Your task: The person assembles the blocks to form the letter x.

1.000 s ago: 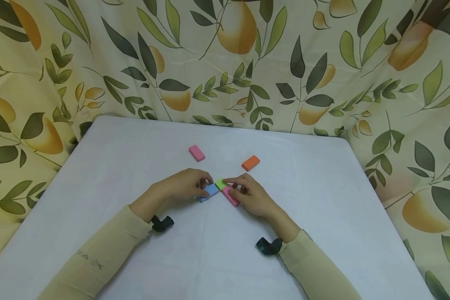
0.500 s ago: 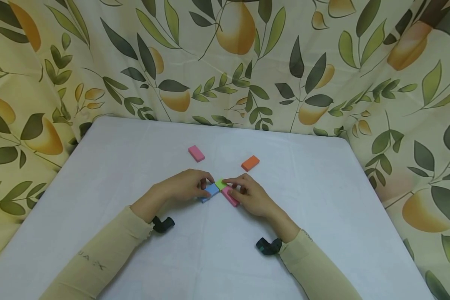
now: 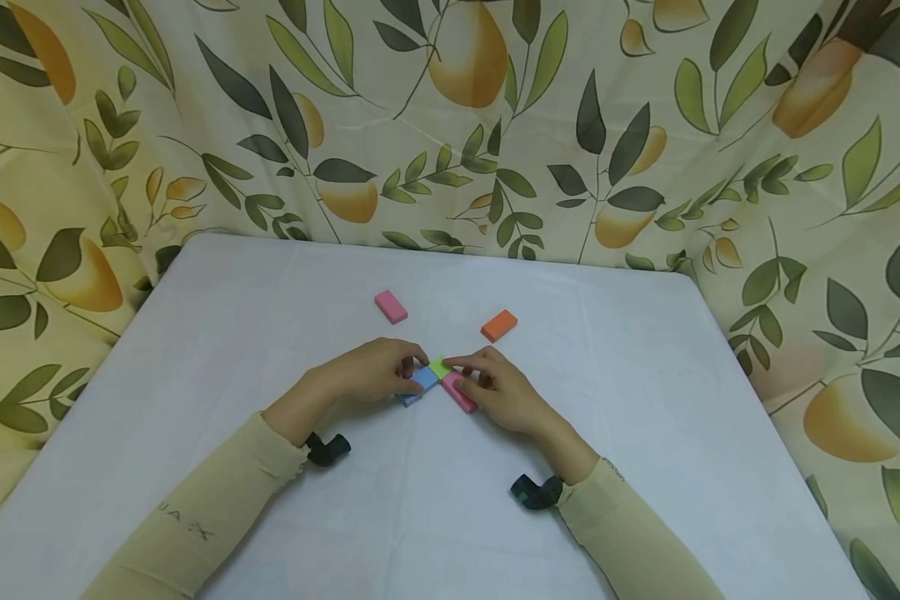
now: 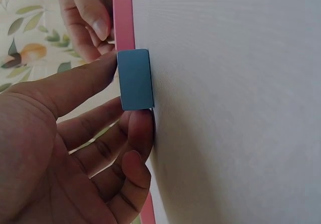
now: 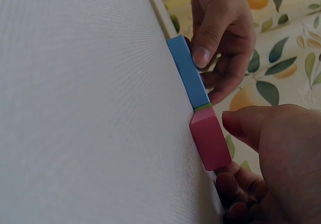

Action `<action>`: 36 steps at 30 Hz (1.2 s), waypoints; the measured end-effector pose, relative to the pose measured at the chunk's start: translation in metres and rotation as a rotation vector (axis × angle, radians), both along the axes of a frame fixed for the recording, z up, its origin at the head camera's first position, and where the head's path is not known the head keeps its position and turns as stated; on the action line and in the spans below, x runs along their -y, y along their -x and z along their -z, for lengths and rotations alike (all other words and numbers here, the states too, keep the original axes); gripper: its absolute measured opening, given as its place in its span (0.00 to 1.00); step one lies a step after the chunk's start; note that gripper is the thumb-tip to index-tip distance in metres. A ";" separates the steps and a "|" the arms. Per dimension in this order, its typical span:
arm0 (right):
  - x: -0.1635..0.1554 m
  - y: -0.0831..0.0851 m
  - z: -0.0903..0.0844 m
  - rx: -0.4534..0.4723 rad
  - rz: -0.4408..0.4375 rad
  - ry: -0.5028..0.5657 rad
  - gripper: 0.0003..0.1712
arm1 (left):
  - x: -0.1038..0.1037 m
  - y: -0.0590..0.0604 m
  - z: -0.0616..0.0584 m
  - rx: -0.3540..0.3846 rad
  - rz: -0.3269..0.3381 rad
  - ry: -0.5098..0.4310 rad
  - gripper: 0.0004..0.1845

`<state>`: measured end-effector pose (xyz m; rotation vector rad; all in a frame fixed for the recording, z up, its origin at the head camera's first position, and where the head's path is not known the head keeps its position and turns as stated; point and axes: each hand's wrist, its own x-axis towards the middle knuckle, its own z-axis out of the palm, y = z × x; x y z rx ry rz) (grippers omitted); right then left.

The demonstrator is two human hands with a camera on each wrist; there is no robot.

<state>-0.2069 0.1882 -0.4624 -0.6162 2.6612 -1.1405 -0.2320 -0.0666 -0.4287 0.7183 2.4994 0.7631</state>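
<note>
My left hand (image 3: 375, 368) holds a blue rectangular block (image 3: 423, 379) between thumb and fingers, and its end face (image 4: 135, 79) shows large in the left wrist view. The right hand (image 3: 504, 390) has its thumb and fingers about a pink block (image 3: 461, 393). Its index fingertip is at a green block (image 3: 440, 367), partly covered. Blue and pink meet the green one at an angle, like a corner. In the right wrist view the pink block's end (image 5: 211, 141) lies between thumb and curled fingers; only a thin green edge (image 5: 202, 107) shows.
Farther back on the white table (image 3: 307, 283) lie another pink block (image 3: 391, 307), to the left, and an orange block (image 3: 499, 326), to the right. A fruit-and-leaf patterned cloth (image 3: 495, 167) hangs behind the table. Each wrist wears a small black camera (image 3: 328, 450).
The left hand and blue block shifted very slightly to the right, towards the green block. The head view drifted a little; the hands otherwise keep their places.
</note>
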 end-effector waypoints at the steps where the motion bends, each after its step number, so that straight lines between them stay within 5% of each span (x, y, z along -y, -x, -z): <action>1: 0.000 0.000 0.000 0.003 0.005 -0.003 0.19 | 0.000 0.000 0.000 0.000 0.000 -0.003 0.24; 21: -0.002 -0.001 -0.001 0.011 0.017 0.005 0.18 | -0.005 0.000 0.000 -0.011 -0.012 -0.041 0.25; 36: -0.003 0.001 0.000 0.019 0.034 0.016 0.18 | -0.002 0.005 0.011 -0.005 -0.026 -0.108 0.21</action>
